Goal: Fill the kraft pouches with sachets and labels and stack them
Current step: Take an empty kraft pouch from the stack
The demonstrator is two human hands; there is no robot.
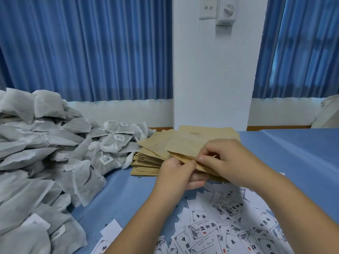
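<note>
Both hands hold one kraft pouch (183, 146) above the pile of flat kraft pouches (146, 162) in the middle of the table. My left hand (177, 176) grips the pouch's near edge from below. My right hand (225, 160) pinches the same edge from above with thumb and fingertips. A large heap of grey-white sachets (45, 153) with small barcode tags fills the left side. White printed labels (220, 231) lie scattered at the near right, under my forearms.
A blue cloth (293, 153) covers the table. A white pillar (211, 70) with a switch plate stands behind the pouches, between blue curtains. A white bag (328, 112) sits at the far right edge.
</note>
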